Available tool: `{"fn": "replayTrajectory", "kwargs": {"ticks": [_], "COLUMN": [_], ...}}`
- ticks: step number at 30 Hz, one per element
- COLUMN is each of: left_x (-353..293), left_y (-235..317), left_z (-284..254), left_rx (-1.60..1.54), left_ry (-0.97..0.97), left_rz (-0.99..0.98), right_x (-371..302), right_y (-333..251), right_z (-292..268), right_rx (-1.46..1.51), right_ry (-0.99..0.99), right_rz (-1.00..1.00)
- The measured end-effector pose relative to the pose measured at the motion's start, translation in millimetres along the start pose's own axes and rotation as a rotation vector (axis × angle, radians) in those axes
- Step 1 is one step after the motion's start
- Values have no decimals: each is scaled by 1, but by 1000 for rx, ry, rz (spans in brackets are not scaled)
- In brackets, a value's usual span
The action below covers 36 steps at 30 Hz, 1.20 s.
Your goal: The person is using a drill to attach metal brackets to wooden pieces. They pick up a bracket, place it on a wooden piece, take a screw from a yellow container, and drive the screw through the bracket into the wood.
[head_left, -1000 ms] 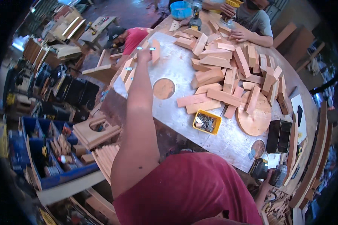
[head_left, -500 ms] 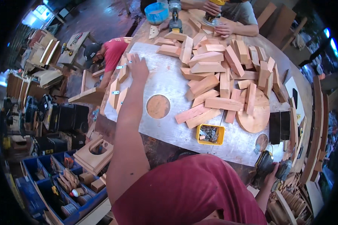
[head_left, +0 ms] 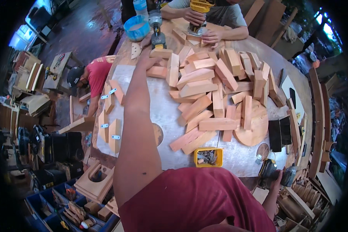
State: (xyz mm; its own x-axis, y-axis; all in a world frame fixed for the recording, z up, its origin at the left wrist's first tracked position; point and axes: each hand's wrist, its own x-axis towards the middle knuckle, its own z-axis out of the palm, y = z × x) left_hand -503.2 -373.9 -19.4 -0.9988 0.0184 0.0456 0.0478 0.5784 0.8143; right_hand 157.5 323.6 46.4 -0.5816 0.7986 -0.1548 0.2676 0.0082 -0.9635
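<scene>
My left arm stretches over the metal-topped table (head_left: 137, 127). My left hand (head_left: 146, 62) is at the far left end of a pile of angled wooden blocks, touching or right beside a pinkish wooden block (head_left: 157, 72). Its fingers are too small and blurred to make out their grip. My right hand (head_left: 275, 182), low at the table's right edge, is closed around a cordless drill (head_left: 288, 176). At the table's left edge lie wooden blocks (head_left: 114, 135) with small light-blue plates (head_left: 104, 125) on them; one wooden block (head_left: 116, 92) lies beside them without a visible plate.
A yellow tray (head_left: 197, 163) of screws stands near my body. Farther back are a cordless tool (head_left: 157, 36) and a blue bowl (head_left: 137, 28). Across the table a person's hands hold a yellow router (head_left: 199, 15). Another person in red (head_left: 100, 71) bends at the left.
My left hand has moved from the plated blocks at the left edge to the far end of the block pile. My right hand still holds the drill. The whole view has shifted.
</scene>
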Motion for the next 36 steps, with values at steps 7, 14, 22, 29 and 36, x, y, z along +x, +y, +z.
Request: {"fn": "replayTrajectory", "kwargs": {"ticks": [7, 14, 22, 29, 36], "left_x": [4, -26, -84, -159, -157], "left_y": [2, 9, 9, 92, 178], "left_z": [-8, -11, -10, -24, 88], "left_rx": [329, 354, 422, -57, -120], "left_ry": [2, -80, -28, 467, 164], "left_rz": [30, 65, -143, -122, 312], "right_x": [-9, -9, 0, -1, -4], "right_y": [-8, -6, 1, 3, -3], "right_z": [11, 11, 9, 9, 19], "right_rx": [7, -6, -37, -152, -101], "right_ry": [63, 35, 20, 42, 60], "right_rz": [32, -15, -61, -184, -184]}}
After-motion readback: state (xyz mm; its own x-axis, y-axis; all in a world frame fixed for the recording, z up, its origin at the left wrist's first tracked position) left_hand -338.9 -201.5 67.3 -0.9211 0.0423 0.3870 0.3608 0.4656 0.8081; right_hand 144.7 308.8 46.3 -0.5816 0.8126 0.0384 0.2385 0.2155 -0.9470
